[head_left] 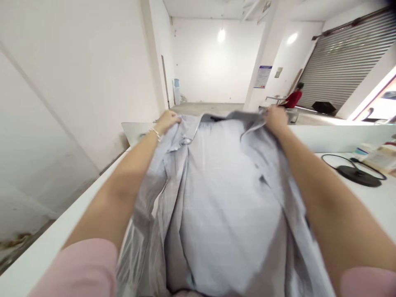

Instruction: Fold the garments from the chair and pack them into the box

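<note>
Gripping the collar edges of a grey shirt [229, 206], the left hand [167, 121] and right hand [276, 117] stand well apart at the far end. The shirt lies spread along a white counter [371, 202], its front edges open, with no folds made so far.

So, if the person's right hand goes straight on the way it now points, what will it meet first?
Past the edge of the pale grey shirt it grips, the right hand would probably meet the white square pillar first, though depth is unclear and the low white partition may come earlier.
</note>
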